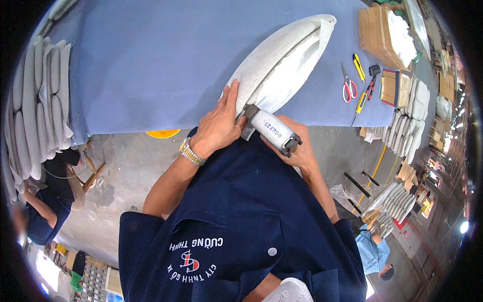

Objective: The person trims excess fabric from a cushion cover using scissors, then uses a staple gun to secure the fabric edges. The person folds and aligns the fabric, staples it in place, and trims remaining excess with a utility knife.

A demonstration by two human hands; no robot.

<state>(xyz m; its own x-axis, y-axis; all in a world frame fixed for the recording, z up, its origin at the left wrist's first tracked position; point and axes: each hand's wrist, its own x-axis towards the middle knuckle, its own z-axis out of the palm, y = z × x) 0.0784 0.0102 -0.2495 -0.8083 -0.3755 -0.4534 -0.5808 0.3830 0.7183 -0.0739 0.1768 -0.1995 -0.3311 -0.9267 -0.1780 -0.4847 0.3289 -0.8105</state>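
Observation:
A long grey fabric-covered cushion (274, 50), pointed at its far end, stands tilted against the table's near edge. White lining or padding shows along its open side. My left hand (220, 122) presses on its near left side, fingers wrapped over the fabric and the thumb by the tool's dark nose. In my right hand (302, 148) is a pneumatic stapler (274, 130) with a silver body and black end parts. Its nose meets the near end of the cushion. The stapler's body hides most of my right fingers and the handle.
The blue-covered table (151, 60) spreads ahead. At its right lie red-handled scissors (348, 85), yellow cutters (358, 68) and a cardboard box (377, 35) with white stuffing. Grey cushions (37, 105) are stacked at left. Two co-workers (48, 201) (372, 249) are behind, left and right.

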